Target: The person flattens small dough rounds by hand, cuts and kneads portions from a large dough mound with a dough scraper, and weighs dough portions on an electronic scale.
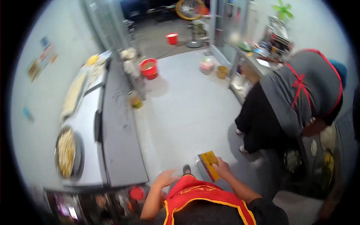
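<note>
My right hand [222,167] is closed on the end of a yellow wide scraper [210,165], a flat piece with a dark strip and a pale, see-through-looking edge on its left. It is held out in front of my red apron [191,187], above the floor. Nothing shows in my left hand [164,179], which hangs at the apron's left side with its fingers stretched out and slightly blurred. The corner of the grey-topped counter [123,150] lies just beyond that hand.
A metal bowl of pale strips [66,153] stands on the left counter. Red buckets [149,69] [172,38] and a yellow-labelled jar [135,101] are on the floor ahead. Another person [300,90] in a grey apron bends over at right, beside a cluttered side table [243,63]. A fan [190,9] stands beyond the doorway.
</note>
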{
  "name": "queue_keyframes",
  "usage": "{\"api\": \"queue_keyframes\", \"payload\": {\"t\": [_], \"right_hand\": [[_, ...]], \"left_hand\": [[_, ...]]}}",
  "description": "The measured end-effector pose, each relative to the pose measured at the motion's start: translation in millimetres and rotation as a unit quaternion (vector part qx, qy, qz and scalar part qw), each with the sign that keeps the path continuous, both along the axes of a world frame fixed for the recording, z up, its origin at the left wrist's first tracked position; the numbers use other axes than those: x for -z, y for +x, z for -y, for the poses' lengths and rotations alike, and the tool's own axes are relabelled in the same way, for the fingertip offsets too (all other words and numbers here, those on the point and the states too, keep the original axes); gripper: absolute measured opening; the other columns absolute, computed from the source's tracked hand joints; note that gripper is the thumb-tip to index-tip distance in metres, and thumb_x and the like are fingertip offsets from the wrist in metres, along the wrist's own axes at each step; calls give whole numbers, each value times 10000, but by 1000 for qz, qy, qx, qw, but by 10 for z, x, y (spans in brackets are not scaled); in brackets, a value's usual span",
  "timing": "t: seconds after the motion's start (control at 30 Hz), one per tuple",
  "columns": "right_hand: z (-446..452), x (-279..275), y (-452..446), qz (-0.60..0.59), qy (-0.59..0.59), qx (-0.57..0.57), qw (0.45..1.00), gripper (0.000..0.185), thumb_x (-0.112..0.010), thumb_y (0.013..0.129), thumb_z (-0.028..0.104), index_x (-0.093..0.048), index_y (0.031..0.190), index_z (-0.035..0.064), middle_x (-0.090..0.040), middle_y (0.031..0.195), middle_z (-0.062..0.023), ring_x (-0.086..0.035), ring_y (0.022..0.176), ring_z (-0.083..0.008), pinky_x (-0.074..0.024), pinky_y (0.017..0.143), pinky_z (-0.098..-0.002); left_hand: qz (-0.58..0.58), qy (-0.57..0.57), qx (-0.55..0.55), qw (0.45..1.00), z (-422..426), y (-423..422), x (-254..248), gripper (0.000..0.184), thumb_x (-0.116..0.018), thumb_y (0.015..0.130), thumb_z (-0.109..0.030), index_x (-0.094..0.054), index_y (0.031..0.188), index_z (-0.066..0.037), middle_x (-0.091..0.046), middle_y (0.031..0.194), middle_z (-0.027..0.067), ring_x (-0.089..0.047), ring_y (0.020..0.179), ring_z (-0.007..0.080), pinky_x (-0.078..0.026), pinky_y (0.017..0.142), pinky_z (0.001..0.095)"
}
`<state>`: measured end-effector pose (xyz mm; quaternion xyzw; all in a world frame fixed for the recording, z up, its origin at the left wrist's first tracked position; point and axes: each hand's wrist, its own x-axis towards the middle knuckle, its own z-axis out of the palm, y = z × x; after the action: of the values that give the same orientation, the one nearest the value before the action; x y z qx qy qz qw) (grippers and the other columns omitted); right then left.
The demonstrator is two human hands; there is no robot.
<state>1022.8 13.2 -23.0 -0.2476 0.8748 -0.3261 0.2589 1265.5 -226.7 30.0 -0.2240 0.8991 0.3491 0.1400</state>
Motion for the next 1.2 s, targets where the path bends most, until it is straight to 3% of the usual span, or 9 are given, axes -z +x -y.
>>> {"api": "queue_keyframes", "payload": {"t": [0.2,0.3,0.4,0.6,0.8,0.93,1.2], "right_hand": [[729,-125,-899,-51,-45,71,995,443,-597,828,236,-472,1229,97,-646,930,-230,-616,882,-414,-487,782,-486],[1152,-394,-1450,-71,-38,109,991,444,-590,836,218,-465,1243,91,-648,935,-222,-616,879,-412,-486,786,-486],[1530,-824,-2061,-63,-33,162,984,420,-622,827,177,-509,1217,70,-649,980,-213,-625,918,-388,-502,803,-444],[1914,-912,-3137,-96,-102,321,937,408,-645,812,163,-524,1187,60,-647,978,-214,-631,933,-369,-504,798,-419],[2033,-574,-4541,-105,-166,422,885,407,-628,806,171,-530,1176,33,-648,1035,-198,-629,968,-336,-486,828,-392],[2143,-638,-5624,-66,-293,479,825,390,-610,799,172,-546,1152,19,-649,1024,-180,-632,952,-276,-481,831,-364],[1808,-1100,-7281,-97,-395,572,713,424,-609,809,125,-518,1203,-3,-638,1043,-120,-609,943,-176,-474,829,-304]], "left_hand": [[12,0,104,994,1097,-1409,427,645,-599,853,-480,-500,1268,4,-539,1256,222,-496,1175,371,-405,985,422],[22,-36,142,989,1630,-2334,275,608,-618,842,-423,-504,1266,-2,-541,1246,234,-503,1160,386,-405,985,433],[-55,-20,162,985,2105,-3197,-49,565,-619,846,-390,-515,1256,-15,-551,1231,231,-514,1144,384,-416,968,436],[-63,-72,274,957,2688,-4831,-107,543,-622,844,-393,-531,1239,-32,-578,1167,229,-540,1083,385,-436,926,441],[-35,-38,338,940,2545,-6423,-256,550,-610,854,-383,-519,1255,-18,-564,1212,220,-527,1113,387,-427,952,433],[-39,-31,389,920,2587,-7428,-329,544,-610,857,-377,-520,1249,-11,-566,1206,218,-526,1116,383,-426,950,437],[-188,-32,412,891,2162,-9584,-765,403,-633,861,-256,-572,1176,-14,-603,1147,203,-579,1029,373,-471,876,424]]}}
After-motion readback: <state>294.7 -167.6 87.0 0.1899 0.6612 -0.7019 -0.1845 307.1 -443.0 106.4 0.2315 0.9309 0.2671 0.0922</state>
